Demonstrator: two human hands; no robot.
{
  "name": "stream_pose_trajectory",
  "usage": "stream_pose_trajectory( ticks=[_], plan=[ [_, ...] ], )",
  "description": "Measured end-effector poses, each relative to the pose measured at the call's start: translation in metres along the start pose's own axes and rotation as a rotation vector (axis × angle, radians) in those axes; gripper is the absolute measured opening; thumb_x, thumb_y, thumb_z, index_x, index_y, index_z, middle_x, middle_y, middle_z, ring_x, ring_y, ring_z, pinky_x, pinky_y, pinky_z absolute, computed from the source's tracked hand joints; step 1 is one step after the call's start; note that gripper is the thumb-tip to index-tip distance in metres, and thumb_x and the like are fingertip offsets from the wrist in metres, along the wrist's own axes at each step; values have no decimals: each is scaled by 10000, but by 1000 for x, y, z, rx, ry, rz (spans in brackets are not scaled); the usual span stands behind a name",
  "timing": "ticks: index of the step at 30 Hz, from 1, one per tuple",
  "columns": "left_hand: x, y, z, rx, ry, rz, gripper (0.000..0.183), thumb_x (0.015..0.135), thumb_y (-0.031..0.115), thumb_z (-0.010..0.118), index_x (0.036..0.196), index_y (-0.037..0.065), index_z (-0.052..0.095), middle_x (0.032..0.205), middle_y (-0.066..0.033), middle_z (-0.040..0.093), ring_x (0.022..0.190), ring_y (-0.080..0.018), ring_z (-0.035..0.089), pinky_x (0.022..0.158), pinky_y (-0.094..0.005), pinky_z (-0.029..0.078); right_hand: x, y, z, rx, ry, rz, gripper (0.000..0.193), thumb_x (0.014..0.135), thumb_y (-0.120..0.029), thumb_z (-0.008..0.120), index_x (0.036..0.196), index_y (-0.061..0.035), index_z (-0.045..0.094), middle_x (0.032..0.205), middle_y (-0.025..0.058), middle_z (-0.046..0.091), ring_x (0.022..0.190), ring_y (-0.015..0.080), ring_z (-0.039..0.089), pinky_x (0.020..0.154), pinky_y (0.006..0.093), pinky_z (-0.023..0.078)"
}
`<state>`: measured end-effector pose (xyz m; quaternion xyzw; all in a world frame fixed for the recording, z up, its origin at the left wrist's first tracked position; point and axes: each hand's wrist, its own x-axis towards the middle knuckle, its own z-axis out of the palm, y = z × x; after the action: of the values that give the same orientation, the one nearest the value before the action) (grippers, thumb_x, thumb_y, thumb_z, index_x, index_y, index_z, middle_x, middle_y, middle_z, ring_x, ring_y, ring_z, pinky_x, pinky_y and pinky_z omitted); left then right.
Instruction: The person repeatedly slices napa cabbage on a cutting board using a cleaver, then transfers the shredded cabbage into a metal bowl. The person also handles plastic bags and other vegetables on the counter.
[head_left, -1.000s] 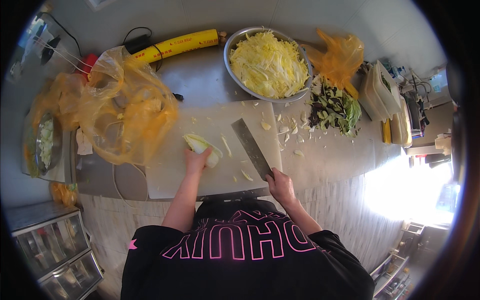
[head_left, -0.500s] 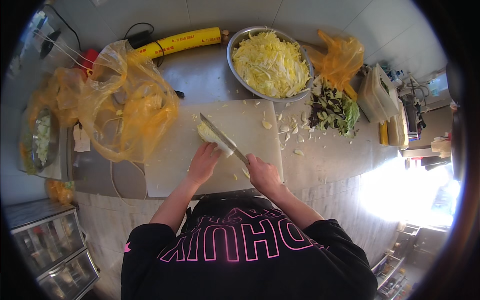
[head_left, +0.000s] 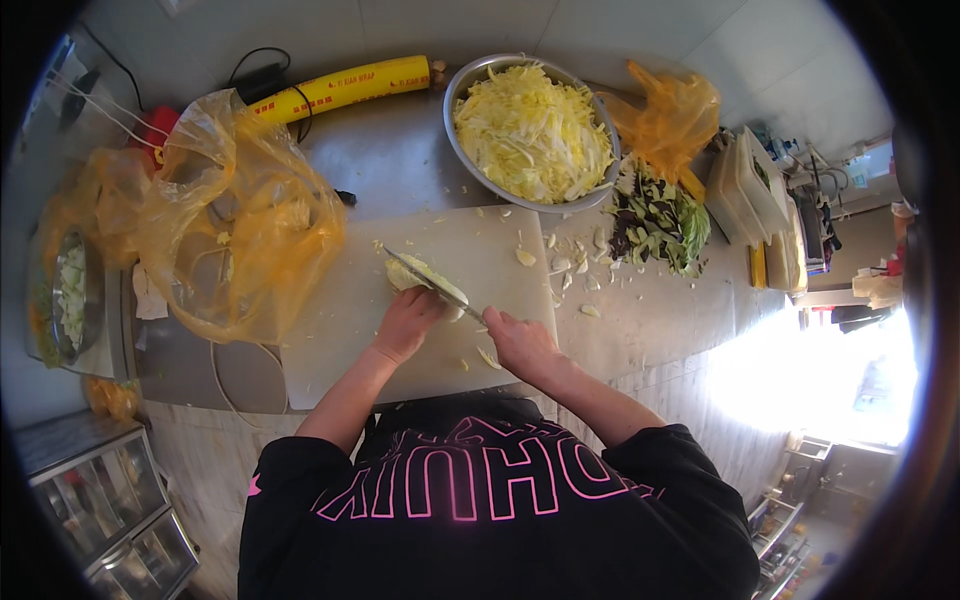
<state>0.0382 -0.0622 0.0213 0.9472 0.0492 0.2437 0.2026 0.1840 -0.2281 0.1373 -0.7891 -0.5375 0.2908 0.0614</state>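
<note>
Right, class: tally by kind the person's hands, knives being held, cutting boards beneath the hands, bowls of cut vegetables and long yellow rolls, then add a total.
Hands: 2 (left hand, right hand)
Held knife: 1
Cutting board: 1
Bowls: 2 (large bowl, far-left bowl)
Yellow roll: 1
Total: 7

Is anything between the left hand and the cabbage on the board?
Nothing visible: the left hand holds the cabbage piece. The knife in the right hand angles over it, close to the left hand.
</note>
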Motion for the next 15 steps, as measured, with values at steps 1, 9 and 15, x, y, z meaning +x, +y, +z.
stream_pose_trajectory(
  ticks=[1, 9, 15],
  plan=[
    [0, 0, 2, -8, -1, -13, 274, 744, 104, 549, 1005, 141, 626, 1046, -51, 590, 1030, -265, 535, 850, -386, 447, 3, 0, -4, -2, -21, -1, 211, 846, -81, 491, 1043, -35, 429, 895, 210, 629, 808, 408, 629, 706, 499, 494],
    [-7, 2, 7, -29, 31, -69, 267, 724, 121, 566, 980, 150, 635, 1069, -45, 596, 1036, -267, 534, 859, -387, 437, 14, 3, -9, -17, -83, -31, 205, 851, -68, 478, 1048, -41, 427, 902, 197, 634, 806, 406, 631, 694, 500, 495],
    [-11, 5, 4, -33, 27, -78, 258, 709, 95, 589, 962, 125, 631, 1066, -55, 595, 1029, -282, 537, 857, -387, 444, 43, 1, 26, 41, -107, 8, 223, 853, -62, 470, 1069, -52, 414, 929, 194, 633, 836, 400, 634, 701, 493, 502]
  ],
)
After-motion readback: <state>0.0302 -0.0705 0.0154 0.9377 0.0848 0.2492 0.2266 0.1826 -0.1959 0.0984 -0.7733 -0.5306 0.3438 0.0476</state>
